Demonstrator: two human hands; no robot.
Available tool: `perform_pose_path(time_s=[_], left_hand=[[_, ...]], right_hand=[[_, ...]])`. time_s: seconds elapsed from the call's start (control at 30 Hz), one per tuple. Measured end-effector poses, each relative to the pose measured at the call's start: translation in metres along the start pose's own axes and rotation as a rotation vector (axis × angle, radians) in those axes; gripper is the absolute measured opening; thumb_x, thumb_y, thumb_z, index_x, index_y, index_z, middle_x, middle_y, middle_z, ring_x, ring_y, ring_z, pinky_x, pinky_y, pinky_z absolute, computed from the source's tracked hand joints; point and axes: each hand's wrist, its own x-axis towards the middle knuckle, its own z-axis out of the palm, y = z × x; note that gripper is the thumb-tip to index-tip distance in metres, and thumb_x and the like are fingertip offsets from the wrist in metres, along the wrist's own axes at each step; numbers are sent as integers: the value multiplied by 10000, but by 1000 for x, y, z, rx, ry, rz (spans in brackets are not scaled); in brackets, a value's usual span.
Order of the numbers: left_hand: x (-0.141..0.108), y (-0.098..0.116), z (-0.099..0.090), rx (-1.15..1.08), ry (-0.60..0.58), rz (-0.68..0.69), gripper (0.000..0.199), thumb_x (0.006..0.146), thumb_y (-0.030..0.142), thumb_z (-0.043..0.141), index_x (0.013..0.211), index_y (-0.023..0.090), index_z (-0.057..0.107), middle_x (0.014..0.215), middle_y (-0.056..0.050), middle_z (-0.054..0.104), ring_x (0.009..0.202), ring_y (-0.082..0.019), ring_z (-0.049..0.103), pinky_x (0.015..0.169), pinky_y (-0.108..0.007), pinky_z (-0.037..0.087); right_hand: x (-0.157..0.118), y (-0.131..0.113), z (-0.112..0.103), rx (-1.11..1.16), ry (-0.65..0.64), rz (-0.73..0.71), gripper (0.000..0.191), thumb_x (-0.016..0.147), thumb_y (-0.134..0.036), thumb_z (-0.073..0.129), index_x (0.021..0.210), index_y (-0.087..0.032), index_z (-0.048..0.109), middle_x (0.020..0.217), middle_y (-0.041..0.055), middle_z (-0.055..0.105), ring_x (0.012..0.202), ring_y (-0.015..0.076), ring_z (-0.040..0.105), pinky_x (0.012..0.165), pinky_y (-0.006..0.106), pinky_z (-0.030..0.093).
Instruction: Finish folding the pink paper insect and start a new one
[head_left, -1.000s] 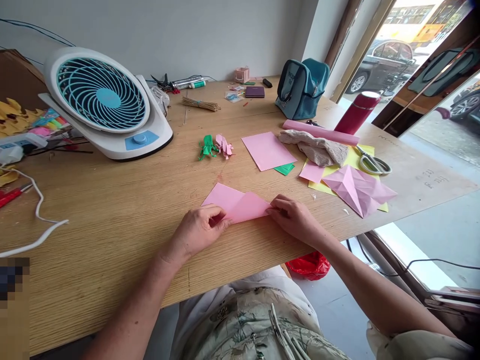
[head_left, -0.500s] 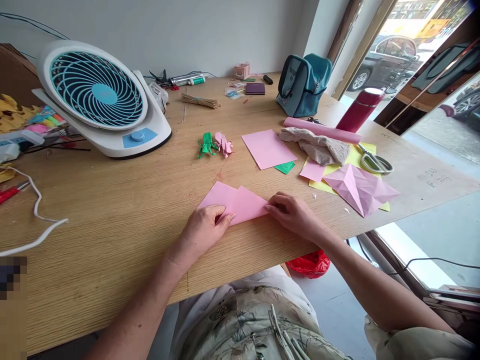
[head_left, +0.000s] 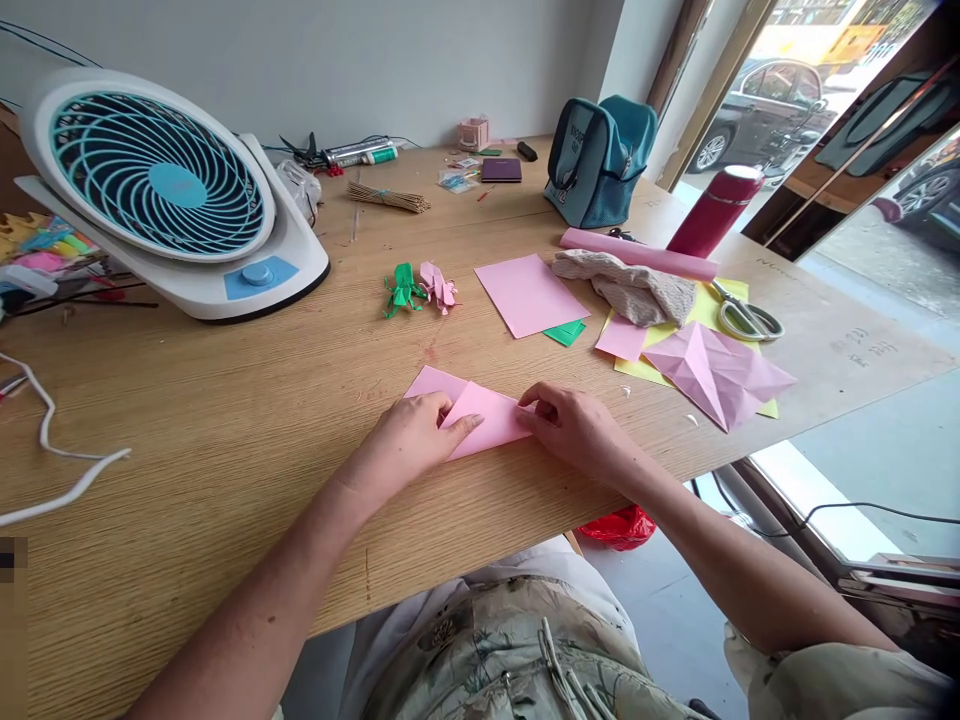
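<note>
A partly folded sheet of pink paper (head_left: 491, 418) lies near the front edge of the wooden table, with one layer overlapping another. My left hand (head_left: 420, 430) grips its left part, thumb on top and fingers curled at the far side. At the right corner, my right hand (head_left: 566, 425) pinches the paper between thumb and fingers. Beyond the hands stand a green origami figure (head_left: 403, 290) and a pink origami figure (head_left: 438, 288). A flat pink sheet (head_left: 529, 295) rests to their right, over some green paper (head_left: 564, 332).
On the right lie scissors (head_left: 750, 318), a creased pink sheet (head_left: 716, 375), yellow paper (head_left: 637, 372) and a grey cloth (head_left: 630, 285). A red flask (head_left: 705, 220) and a blue bag (head_left: 600, 165) stand behind. At left are a fan (head_left: 172, 190) and a white cable (head_left: 67, 495).
The paper's right layer now reaches further left over the left part. My right hand has shifted slightly left, and my left thumb now presses on the overlapping layer. The view has shifted a little.
</note>
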Motion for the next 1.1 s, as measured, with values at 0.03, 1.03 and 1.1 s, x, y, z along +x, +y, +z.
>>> perform_pose_path(time_s=[0.03,1.03,1.1], left_hand=[[4,2,-1,0,-6,9,366,853,490,537,627,216,449,592,12,524,551,-151,451,568,-280,268],[-3,-2,16,33,0,-1,277,859,343,453,641,233,324,568,26,457,503,-141,367,543,-284,247],[-1,-2,16,38,-8,4,272,859,351,437,644,235,317,567,25,446,500,-144,358,544,-287,246]], right_hand=[[0,0,0,-6,1,1,162,926,-314,562,995,-210,665,779,9,680,647,130,558,618,266,354],[-31,32,-24,18,-6,-80,146,960,-275,577,910,-217,701,810,28,619,756,155,567,758,329,364],[-29,31,-22,4,18,-45,166,961,-281,575,868,-207,691,778,18,615,715,143,556,747,325,355]])
